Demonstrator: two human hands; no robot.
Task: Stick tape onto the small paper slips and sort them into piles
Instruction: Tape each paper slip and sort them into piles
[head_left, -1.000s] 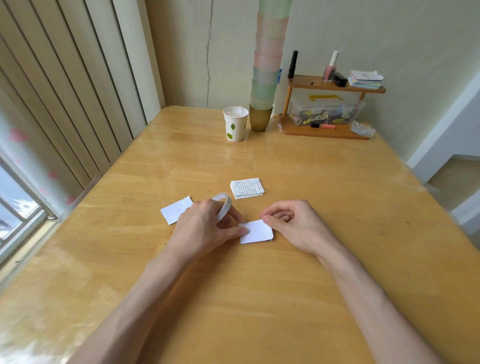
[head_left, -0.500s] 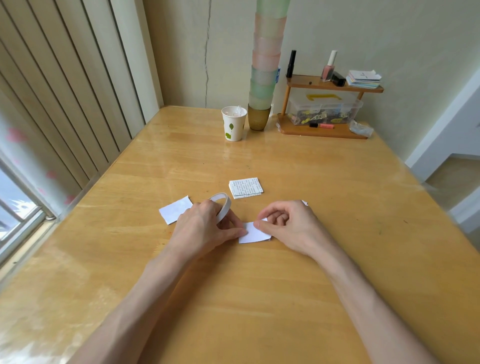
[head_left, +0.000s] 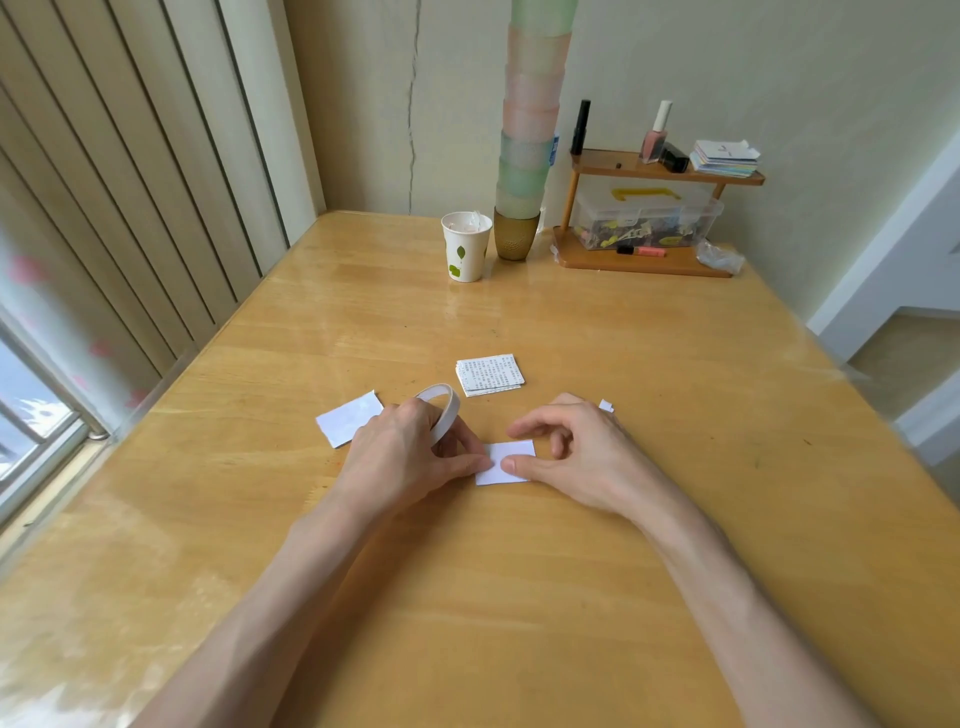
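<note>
paper slip (head_left: 511, 462) lies flat on the table (head_left: 519, 597) between my two hands, touched from both sides. my left hand (head_left: 410, 457) is curled around the tape roll (head_left: 441, 410). the white ring stands on edge and sticks up past my knuckles, while my left thumb reaches across to press the slip's near-left edge. my right hand (head_left: 576, 457) holds nothing. its thumb lies straight on the slip, tip almost meeting the left thumb, and the index finger arches over the slip's far edge. the other fingers are loosely tucked under the palm. both forearms run in from the bottom of the view, wrists low over the wood.

my left hand covers the lower part of the roll, so i cannot see how my fingers sit inside it. i also cannot make out any strip of tape running from the roll to the slip. a blank white slip (head_left: 348, 423) lies just beyond my left hand on its outer side, one corner hidden by my knuckles. a stack of printed slips (head_left: 491, 374) sits further out, beyond the gap between my hands. a tiny white scrap (head_left: 606, 406) peeks out behind my right hand, mostly hidden.
</note>
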